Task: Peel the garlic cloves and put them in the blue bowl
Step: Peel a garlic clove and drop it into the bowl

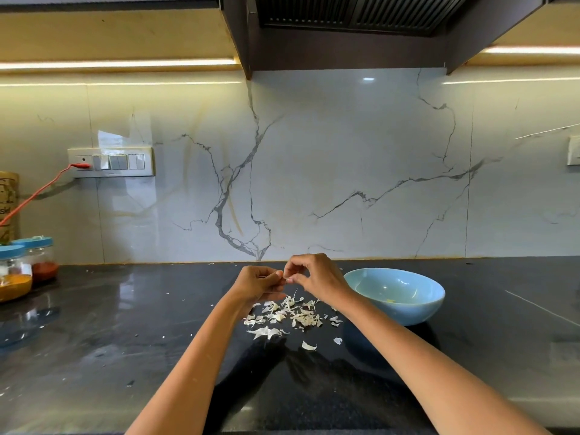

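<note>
Nearby, brown bag (8, 205) w/ unreadable print.

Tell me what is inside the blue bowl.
The glossy light-blue ceramic bowl looks nearly empty: only a small pale yellowish bit shows near its bottom, too small to identify. The right hand and wrist cover part of its left rim and inner wall.

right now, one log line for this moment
hands: both pinching clove | peels: on counter below | bowl: right, nearly empty | step: peeling
</note>
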